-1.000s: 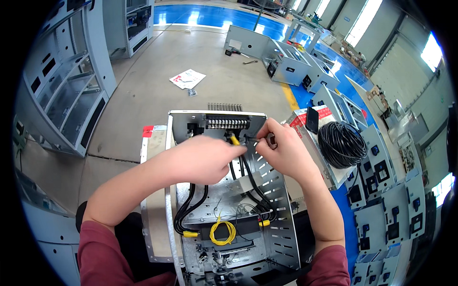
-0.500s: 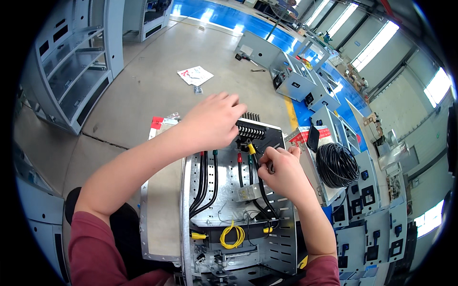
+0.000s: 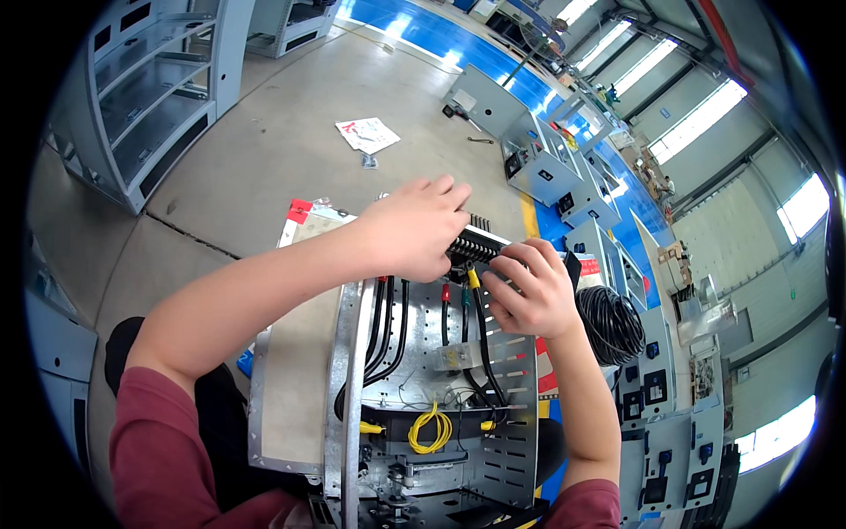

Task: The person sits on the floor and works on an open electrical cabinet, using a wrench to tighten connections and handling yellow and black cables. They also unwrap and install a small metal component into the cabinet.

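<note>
A grey metal electrical enclosure stands in front of me with its inside facing up. My left hand reaches over its far edge, fingers bent down beside the black terminal block; what those fingers hold, if anything, is hidden. At the block's right end is my right hand, its fingers loosely curved and apart, near a black cable with a yellow sleeve. Other black cables with red and green sleeves run down the inside. A coil of yellow wire hangs lower in the enclosure.
A coil of black cable sits close to my right forearm. A flat board with a metal rim lies left of the enclosure. Grey cabinets stand at far left, metal boxes at far right. A white sheet lies on the floor.
My right hand has moved up from beside the yellow-sleeved cable to the terminal block's right end, its fingers loosening from a pinch. My left hand has shifted slightly right.
</note>
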### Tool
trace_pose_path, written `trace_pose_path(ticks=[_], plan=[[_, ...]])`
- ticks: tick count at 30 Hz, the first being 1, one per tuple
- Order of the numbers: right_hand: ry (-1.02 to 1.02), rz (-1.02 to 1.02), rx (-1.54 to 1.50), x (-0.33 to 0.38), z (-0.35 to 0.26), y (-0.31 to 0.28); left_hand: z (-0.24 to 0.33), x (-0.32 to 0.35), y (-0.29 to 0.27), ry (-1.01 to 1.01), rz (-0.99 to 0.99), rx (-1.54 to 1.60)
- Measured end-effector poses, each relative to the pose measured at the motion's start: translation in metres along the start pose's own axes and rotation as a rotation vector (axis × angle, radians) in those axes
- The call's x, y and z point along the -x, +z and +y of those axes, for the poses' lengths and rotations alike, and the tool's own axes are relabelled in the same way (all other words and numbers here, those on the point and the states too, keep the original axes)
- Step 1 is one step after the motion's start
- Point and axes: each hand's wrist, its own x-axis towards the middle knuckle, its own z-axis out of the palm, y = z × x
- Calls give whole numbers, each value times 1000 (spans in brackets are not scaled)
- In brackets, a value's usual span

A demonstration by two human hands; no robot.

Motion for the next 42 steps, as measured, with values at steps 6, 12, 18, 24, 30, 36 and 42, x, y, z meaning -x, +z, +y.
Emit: trace_pose_path(ticks=[6,12,18,24,30,36,42], plan=[[181,47,-48,3,1,6,1,3,1,-74,-54,91],[535,29,-70,10,-2,12,-2,-1,-1,-30,-118,83],[669,0,-166,9,3,17,-3,-2,-1,22,-117,50],[705,104,-151,10,15,29,0,-3,-2,22,-120,42],[697,87,-118,7,25,35,1,-2,-8,-1,-163,46],[706,123,-127,16,37,49,2,-3,-6,27,-157,45],[731,125,-62,13,32,44,6,-6,-8,-4,-182,35]])
